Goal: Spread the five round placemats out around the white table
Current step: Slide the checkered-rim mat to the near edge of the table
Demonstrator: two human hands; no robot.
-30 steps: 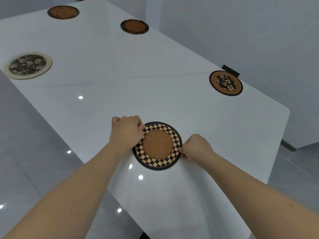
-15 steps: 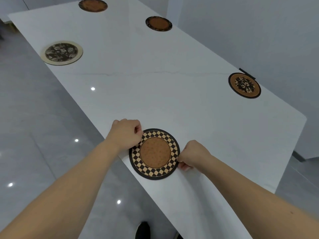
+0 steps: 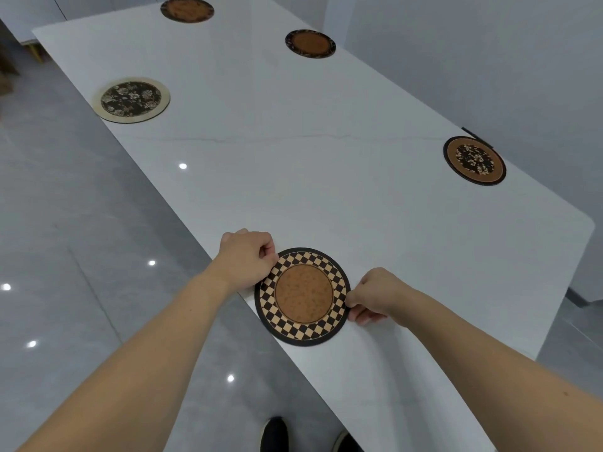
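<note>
On the white table (image 3: pixel 293 177), five round placemats lie flat, all well apart from one another. Taking the checkered placemat (image 3: pixel 302 296) as the landmark: it sits at the table's near long edge, directly before the person, its lower-left rim reaching the table's edge. It has a black outer rim, a ring of black-and-tan checks and a plain brown centre. The left hand (image 3: pixel 244 259) pinches its upper-left rim, fingers curled closed over the edge. The right hand (image 3: pixel 375 296) pinches its right rim, thumb and fingers closed on the edge, knuckles resting near the table top.

Far beyond the checkered placemat and to its left, along the same long edge, lies the cream-rimmed floral placemat (image 3: pixel 131 100), dark in the middle with pale flowers. Beyond the checkered one and to its right, near the opposite long edge, lies the brown-rimmed floral placemat (image 3: pixel 474 160), with a small dark thing (image 3: pixel 473 135) at the table's edge just behind it; what it is cannot be told. Farther along that opposite side sits the dark-rimmed brown placemat (image 3: pixel 310 43). At the far end of the table lies the plain brown placemat (image 3: pixel 187 9).

No writing or brand shows on any mat or on the table.

Two bare forearms reach in from below. Two dark shoes (image 3: pixel 274 435) show on the grey glossy floor (image 3: pixel 65 256) below the checkered placemat.
</note>
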